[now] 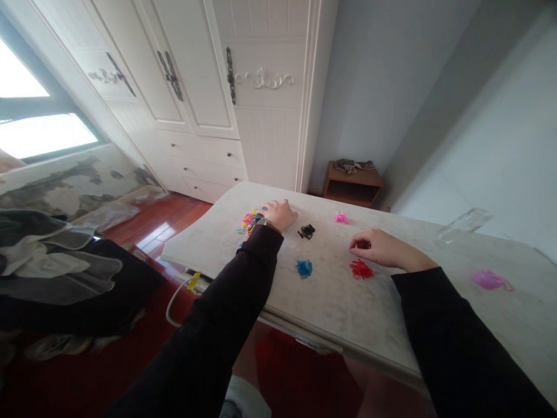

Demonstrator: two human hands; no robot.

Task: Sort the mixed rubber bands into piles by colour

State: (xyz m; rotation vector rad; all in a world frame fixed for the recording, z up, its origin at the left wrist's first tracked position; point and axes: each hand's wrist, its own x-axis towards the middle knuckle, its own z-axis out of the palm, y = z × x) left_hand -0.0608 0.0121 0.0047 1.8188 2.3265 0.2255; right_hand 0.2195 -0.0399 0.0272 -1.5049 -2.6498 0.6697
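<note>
My left hand (281, 215) rests at the edge of a multicoloured pile of small rubber bands (249, 223), fingers somewhat apart and reaching over it. A bit of blue shows by its fingertips; the hand partly covers the pile. Just above a heap of red bands (361, 269) hovers my right hand (385, 248), thumb and fingers drawn together. What they pinch, if anything, is too small to make out. Between the hands lie a black heap (307, 231) and a blue heap (304, 268) of bands. A pink heap (341, 217) sits farther back.
All this is on a pale marbled table (331, 307). Toward the right are a clear plastic container (463, 226) and a pink pouch-like item (491, 280). A white cable (174, 302) hangs at the left edge. Behind stand a white wardrobe (270, 133) and a small brown cabinet (352, 188).
</note>
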